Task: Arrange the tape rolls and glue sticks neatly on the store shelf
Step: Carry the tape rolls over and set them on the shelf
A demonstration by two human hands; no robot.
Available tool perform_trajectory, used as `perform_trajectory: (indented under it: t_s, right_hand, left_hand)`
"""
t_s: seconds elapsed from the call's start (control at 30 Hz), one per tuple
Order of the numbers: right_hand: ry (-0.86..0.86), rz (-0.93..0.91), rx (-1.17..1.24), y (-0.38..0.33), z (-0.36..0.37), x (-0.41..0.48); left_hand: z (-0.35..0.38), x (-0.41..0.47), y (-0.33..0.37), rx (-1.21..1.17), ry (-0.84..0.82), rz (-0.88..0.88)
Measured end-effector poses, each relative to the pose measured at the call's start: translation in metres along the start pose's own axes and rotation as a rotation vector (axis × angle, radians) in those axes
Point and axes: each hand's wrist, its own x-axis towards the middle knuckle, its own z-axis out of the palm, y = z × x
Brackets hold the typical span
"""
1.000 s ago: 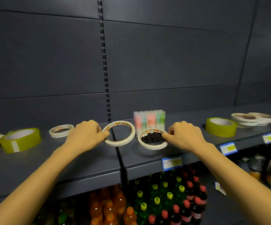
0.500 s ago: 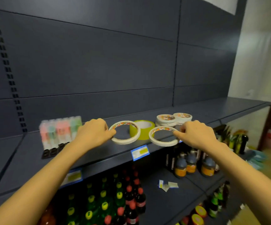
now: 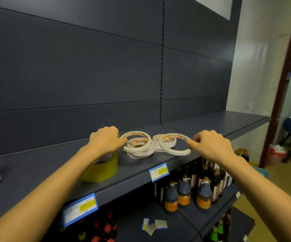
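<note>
Tape rolls (image 3: pixel 174 152) pinched, one each (left hand (image 3: pixel 104 140), right hand (image 3: pixel 211 145)).

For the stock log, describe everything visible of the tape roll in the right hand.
The tape roll is a thin white ring with a wide open centre and an orange-and-red printed band round its inner core. It looks like paper-backed tape. The right hand pinches its right edge with curled fingers. It is held nearly flat over the shelf, close to the front edge. In view it overlaps a stack of similar rolls; whether it touches them cannot be told.
</note>
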Motion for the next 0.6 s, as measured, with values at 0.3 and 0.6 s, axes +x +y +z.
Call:
perform_trajectory:
  t_s: [0.3, 0.6]
  right_hand:
    - [-0.032, -0.026, 0.053, 0.032, 0.038, 0.077]
    - [-0.119, -0.177, 0.123, 0.025, 0.082, 0.134]
  left_hand:
    - [0.030, 0.050, 0.023, 0.069, -0.026, -0.113]
    - [0.043, 0.048, 0.033, 0.171, -0.060, -0.268]
